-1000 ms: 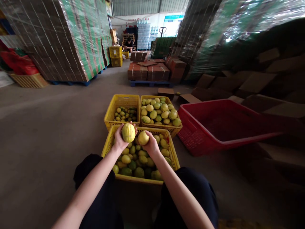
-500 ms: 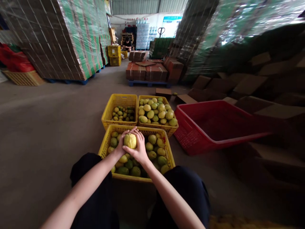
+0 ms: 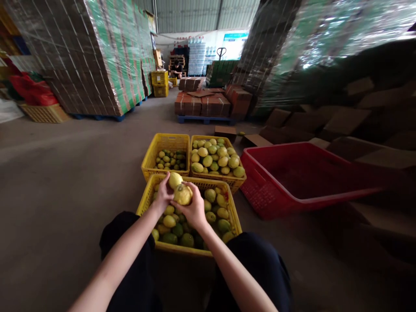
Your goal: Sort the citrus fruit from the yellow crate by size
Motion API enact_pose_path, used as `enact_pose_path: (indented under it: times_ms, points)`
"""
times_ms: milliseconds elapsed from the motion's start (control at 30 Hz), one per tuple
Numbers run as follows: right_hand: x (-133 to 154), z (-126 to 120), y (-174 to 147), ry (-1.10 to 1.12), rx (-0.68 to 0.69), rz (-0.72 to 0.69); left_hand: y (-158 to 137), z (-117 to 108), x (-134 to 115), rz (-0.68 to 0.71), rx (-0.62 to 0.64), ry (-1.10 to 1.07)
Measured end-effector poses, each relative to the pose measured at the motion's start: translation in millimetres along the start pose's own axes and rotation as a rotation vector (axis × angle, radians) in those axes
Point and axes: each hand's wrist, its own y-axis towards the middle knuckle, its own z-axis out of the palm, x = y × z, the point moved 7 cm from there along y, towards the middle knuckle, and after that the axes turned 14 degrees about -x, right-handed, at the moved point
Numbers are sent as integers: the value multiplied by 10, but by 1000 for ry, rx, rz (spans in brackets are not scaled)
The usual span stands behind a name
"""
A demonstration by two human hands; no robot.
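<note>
Between my knees stands a yellow crate (image 3: 234,216) filled with yellow and green fruits. Over its far half my left hand (image 3: 162,195) holds a yellow fruit (image 3: 174,179). Close beside it my right hand (image 3: 194,209) grips a second yellow fruit (image 3: 183,195), and the two fruits touch. Beyond this crate sit two more yellow crates: the left one (image 3: 164,144) holds small green fruits low inside, the right one (image 3: 199,139) is heaped with larger yellow-green fruits.
A large empty red crate (image 3: 292,203) lies tilted on the floor to the right. Flattened cardboard (image 3: 344,121) is piled behind it. Wrapped pallets of boxes (image 3: 81,56) rise on both sides, brown cartons (image 3: 203,104) sit ahead, and a person (image 3: 177,68) sits far back.
A second ago each hand held a fruit apart; the hands came together, low over the near crate. Now both fruits are pressed side by side, slightly higher.
</note>
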Motion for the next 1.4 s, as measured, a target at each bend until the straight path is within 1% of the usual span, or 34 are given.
enact_pose_path:
  times_ms: [67, 133, 200, 233, 300, 400, 533, 633, 733, 867, 1133, 1233, 1400]
  points:
    - [-124, -141, 122, 38, -96, 107, 12, 19, -123, 26, -56, -83]
    - [-251, -268, 230, 67, -181, 205, 16, 35, -171, -27, -127, -207]
    - [-340, -324, 292, 104, -211, 281, -10, 81, -185, -59, -162, -300]
    - [-361, -316, 299, 123, -198, 306, -35, 112, -177, -65, -165, -320]
    - [-358, -243, 263, 159, -135, 330, -100, 184, -140, -61, -145, -280]
    - [-323, -110, 137, 213, -55, 355, -203, 278, -97, -16, -74, -145]
    - [-318, -89, 43, 242, -67, 405, -313, 383, -176, 102, 82, 20]
    - [-250, -108, 55, 235, -32, 348, -341, 408, -228, 103, 151, 47]
    - [-165, -116, 57, 206, 7, 266, -320, 392, -229, 45, 161, 3]
    - [-99, -129, 37, 149, 19, 187, -283, 361, -188, -14, 153, -16]
    - [-36, -157, 25, 115, 70, 114, -265, 345, -135, -38, 191, -24]
    - [-5, -158, 22, 114, 88, 88, -255, 332, -122, -66, 179, -29]
    - [6, -142, 5, 98, 117, 99, -224, 301, -117, -108, 156, -51]
